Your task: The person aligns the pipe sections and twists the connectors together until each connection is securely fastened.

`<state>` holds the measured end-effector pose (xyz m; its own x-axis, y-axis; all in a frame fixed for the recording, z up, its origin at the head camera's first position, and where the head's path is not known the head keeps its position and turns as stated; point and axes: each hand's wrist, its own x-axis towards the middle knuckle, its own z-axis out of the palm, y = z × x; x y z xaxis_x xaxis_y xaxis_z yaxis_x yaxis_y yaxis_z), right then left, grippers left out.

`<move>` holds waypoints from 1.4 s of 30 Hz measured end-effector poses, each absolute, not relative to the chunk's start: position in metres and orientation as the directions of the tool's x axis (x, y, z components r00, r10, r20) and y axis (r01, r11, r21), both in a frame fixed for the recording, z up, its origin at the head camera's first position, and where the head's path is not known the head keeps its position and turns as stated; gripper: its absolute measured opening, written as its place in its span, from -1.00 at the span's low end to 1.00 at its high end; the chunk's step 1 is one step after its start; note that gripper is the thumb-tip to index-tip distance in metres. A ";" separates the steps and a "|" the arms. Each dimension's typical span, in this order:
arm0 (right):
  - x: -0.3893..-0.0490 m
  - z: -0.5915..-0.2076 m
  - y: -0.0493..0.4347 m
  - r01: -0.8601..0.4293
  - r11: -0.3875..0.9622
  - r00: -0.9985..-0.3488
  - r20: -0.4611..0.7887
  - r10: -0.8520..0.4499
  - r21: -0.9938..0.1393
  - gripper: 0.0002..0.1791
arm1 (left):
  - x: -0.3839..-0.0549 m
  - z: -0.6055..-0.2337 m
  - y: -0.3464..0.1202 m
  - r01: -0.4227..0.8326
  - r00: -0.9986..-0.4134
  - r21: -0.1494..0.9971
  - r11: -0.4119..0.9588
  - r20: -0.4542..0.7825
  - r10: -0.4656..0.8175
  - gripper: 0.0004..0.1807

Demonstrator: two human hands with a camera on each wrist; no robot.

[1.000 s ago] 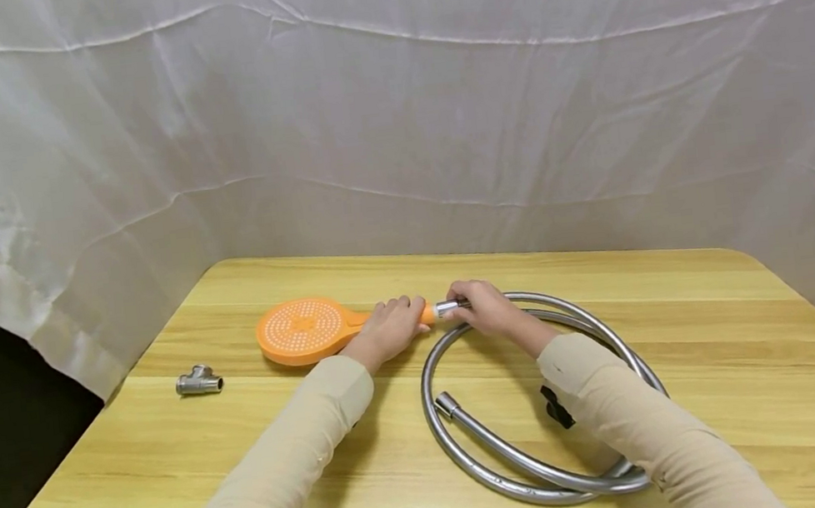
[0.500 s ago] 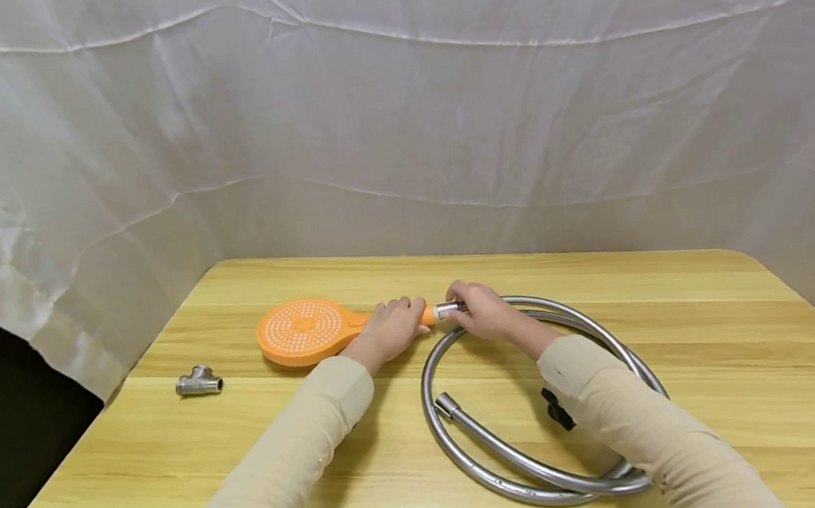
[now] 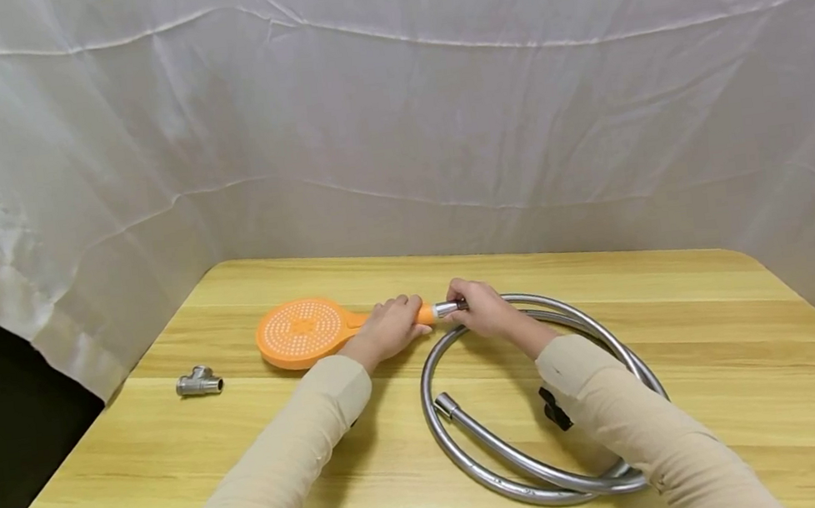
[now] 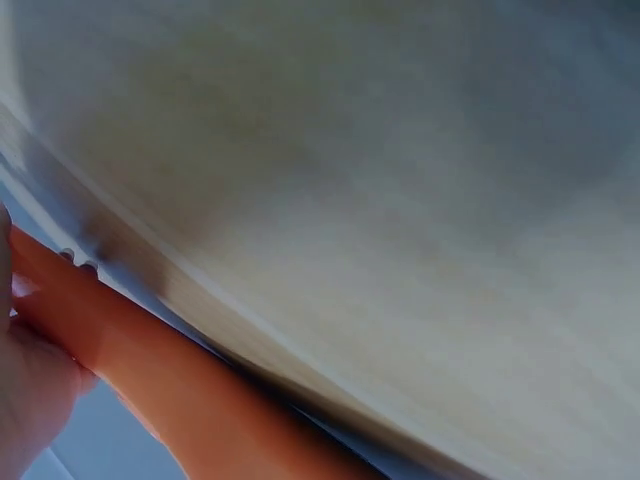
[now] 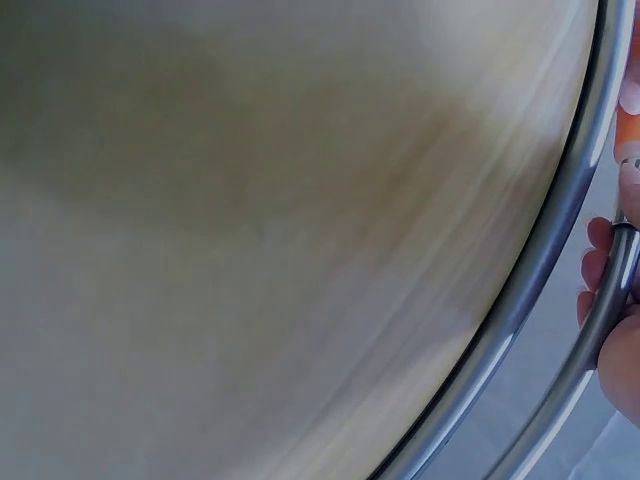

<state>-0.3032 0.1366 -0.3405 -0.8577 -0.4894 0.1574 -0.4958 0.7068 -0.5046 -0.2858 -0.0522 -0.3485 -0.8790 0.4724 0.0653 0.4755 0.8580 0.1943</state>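
An orange shower head (image 3: 303, 333) lies with its dotted spray face up, left of centre on the table. My left hand (image 3: 386, 329) grips its handle (image 4: 150, 350), the fingers wrapped over it. At the handle's end sits a chrome connector (image 3: 447, 309) of the grey shower hose (image 3: 440, 443). My right hand (image 3: 484, 310) pinches the hose at that connector, thumb and fingers around it. In the right wrist view the hose (image 5: 600, 320) passes through the curled fingers. The hose's other end fitting (image 3: 446, 405) lies loose inside the coil.
A metal tee fitting (image 3: 199, 382) rests on the left part of the wooden table (image 3: 374, 492). A small black object (image 3: 556, 409) shows beside the right sleeve, inside the hose coil. White cloth (image 3: 392, 121) hangs behind and at the sides.
Both hands stay in nearly the same place. The right fingers shift slightly at the connector, and the shower head tilts very slightly.
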 end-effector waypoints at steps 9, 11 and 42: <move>-0.303 -0.341 0.135 -0.460 0.702 -0.875 0.143 -0.462 -0.543 -0.83 | -0.291 -0.351 -0.066 0.493 -0.863 0.446 0.747 0.140 0.486 -0.56; -0.303 -0.340 0.135 -0.446 0.702 -0.881 0.134 -0.454 -0.555 -0.82 | -0.291 -0.349 -0.069 0.479 -0.869 0.493 0.727 0.150 0.471 -0.59; -0.306 -0.337 0.139 -0.485 0.678 -0.852 0.124 -0.508 -0.552 -0.81 | -0.291 -0.348 -0.068 0.403 -0.903 0.579 0.709 0.124 0.412 -0.65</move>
